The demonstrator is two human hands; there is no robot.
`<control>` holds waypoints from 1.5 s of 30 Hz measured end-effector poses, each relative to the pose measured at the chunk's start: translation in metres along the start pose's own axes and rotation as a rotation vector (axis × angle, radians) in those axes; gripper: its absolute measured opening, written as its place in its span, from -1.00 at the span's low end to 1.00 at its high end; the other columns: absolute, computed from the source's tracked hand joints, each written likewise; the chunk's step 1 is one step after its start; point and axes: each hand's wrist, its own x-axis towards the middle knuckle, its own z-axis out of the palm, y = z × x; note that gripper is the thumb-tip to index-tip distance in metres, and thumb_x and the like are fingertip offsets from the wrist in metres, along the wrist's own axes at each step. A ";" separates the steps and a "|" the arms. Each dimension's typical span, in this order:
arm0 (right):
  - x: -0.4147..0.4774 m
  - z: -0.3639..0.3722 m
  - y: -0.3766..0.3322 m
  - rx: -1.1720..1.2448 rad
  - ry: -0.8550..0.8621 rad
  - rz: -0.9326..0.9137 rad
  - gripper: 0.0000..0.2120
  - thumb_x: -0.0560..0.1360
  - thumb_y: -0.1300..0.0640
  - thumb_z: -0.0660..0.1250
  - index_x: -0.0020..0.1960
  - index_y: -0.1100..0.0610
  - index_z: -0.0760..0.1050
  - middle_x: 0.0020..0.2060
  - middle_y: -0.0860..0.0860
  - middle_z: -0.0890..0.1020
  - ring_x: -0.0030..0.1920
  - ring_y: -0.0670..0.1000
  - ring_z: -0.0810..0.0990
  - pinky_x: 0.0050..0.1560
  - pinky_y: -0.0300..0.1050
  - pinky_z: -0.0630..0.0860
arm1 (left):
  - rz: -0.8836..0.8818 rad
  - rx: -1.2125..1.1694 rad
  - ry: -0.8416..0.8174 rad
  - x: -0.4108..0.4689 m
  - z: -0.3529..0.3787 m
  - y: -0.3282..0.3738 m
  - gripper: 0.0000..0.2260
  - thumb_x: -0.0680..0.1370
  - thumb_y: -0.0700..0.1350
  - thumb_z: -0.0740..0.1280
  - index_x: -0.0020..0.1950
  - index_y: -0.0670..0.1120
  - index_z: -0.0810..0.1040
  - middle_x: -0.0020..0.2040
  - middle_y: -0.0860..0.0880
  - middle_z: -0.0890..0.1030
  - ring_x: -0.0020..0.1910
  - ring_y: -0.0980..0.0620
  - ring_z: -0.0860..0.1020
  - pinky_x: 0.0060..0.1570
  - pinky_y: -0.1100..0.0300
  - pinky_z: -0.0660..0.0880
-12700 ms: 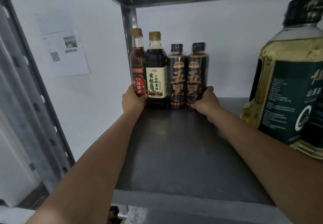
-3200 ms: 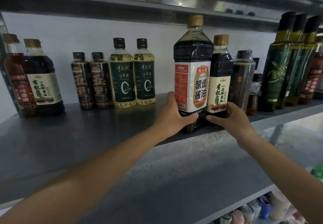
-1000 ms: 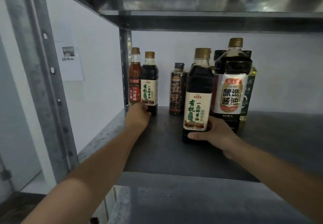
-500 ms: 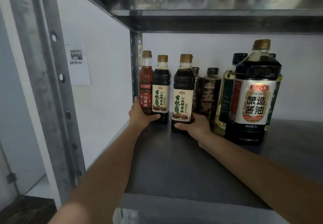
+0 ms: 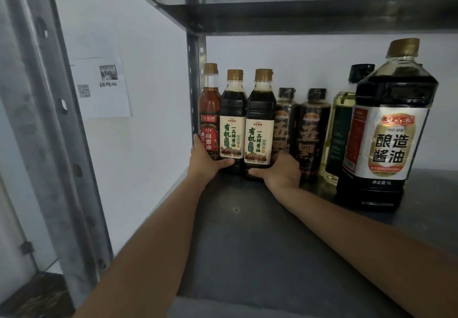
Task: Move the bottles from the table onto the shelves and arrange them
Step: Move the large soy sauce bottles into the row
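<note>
On the grey metal shelf (image 5: 247, 243), the left hand (image 5: 205, 162) curls round the base of the red oil bottle (image 5: 209, 109) by the corner post (image 5: 195, 82), its thumb lying across the foot of the first soy sauce bottle (image 5: 233, 119). The right hand (image 5: 281, 172) grips the foot of the second soy sauce bottle (image 5: 260, 119), which stands upright and touches the first (same label, same cap). To the right stand two dark bottles (image 5: 313, 129), a yellow oil bottle (image 5: 338, 129) and a large soy sauce bottle (image 5: 389, 131).
</note>
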 end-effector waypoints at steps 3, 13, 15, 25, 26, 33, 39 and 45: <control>0.002 0.000 0.000 -0.088 -0.013 -0.083 -0.50 0.24 -0.02 0.58 0.10 0.14 0.53 0.04 0.07 0.64 0.06 0.10 0.61 -0.01 -0.05 0.57 | 0.006 0.015 0.023 0.002 0.001 -0.001 0.07 0.08 0.09 0.61 0.46 0.00 0.12 0.34 -0.05 0.43 0.33 -0.08 0.41 0.29 -0.16 0.39; 0.008 -0.002 -0.005 -0.333 -0.071 -0.223 -0.79 0.49 0.17 0.38 0.05 0.28 0.52 0.00 0.17 0.61 0.01 0.14 0.61 -0.15 -0.12 0.46 | 0.022 0.016 0.085 0.011 0.002 -0.007 -0.06 0.19 -0.05 0.63 0.43 -0.04 0.17 0.30 -0.07 0.45 0.29 -0.09 0.43 0.27 -0.16 0.41; 0.010 0.000 -0.005 -0.331 -0.073 -0.230 -0.77 0.49 0.16 0.38 0.07 0.28 0.52 0.01 0.17 0.61 0.02 0.13 0.61 -0.14 -0.12 0.47 | 0.020 0.012 0.096 0.011 0.002 -0.008 -0.09 0.21 -0.07 0.62 0.41 -0.04 0.18 0.29 -0.07 0.45 0.28 -0.09 0.44 0.27 -0.16 0.41; 0.022 0.002 0.004 -0.255 -0.043 -0.150 -0.68 0.38 0.05 0.49 -0.04 0.28 0.57 -0.11 0.16 0.64 -0.06 0.14 0.63 -0.20 -0.14 0.48 | 0.005 0.013 0.089 0.008 0.001 -0.005 -0.08 0.22 -0.07 0.62 0.43 -0.04 0.16 0.31 -0.07 0.43 0.30 -0.09 0.42 0.29 -0.16 0.40; 0.023 0.002 0.005 -0.260 -0.041 -0.155 -0.69 0.38 0.04 0.49 -0.05 0.28 0.58 -0.11 0.16 0.64 -0.06 0.14 0.63 -0.20 -0.13 0.48 | 0.004 0.014 0.088 0.007 0.001 -0.004 -0.07 0.21 -0.07 0.62 0.43 -0.04 0.15 0.31 -0.07 0.43 0.30 -0.09 0.42 0.29 -0.16 0.40; 0.028 0.005 0.009 -0.305 -0.012 -0.205 -0.70 0.41 0.01 0.46 -0.08 0.26 0.58 -0.14 0.16 0.63 -0.08 0.15 0.62 -0.22 -0.14 0.45 | -0.008 0.078 0.087 0.000 0.002 0.004 -0.04 0.26 -0.03 0.60 0.48 -0.06 0.08 0.35 -0.09 0.38 0.33 -0.10 0.39 0.30 -0.13 0.38; 0.032 0.004 0.014 -0.308 -0.020 -0.244 -0.71 0.41 -0.02 0.45 -0.22 0.20 0.50 -0.23 0.13 0.61 -0.16 0.12 0.61 -0.27 -0.16 0.39 | -0.026 0.173 0.088 -0.003 0.003 0.009 -0.04 0.30 0.02 0.57 0.50 -0.07 0.01 0.39 -0.12 0.31 0.35 -0.13 0.36 0.29 -0.14 0.39; 0.027 -0.001 0.014 -0.310 -0.016 -0.256 -0.71 0.42 -0.02 0.44 -0.11 0.21 0.54 -0.17 0.11 0.63 -0.10 0.12 0.62 -0.21 -0.12 0.48 | -0.042 0.175 0.089 -0.007 0.003 0.013 -0.06 0.32 0.00 0.56 0.49 -0.08 0.02 0.38 -0.13 0.31 0.35 -0.14 0.36 0.29 -0.15 0.38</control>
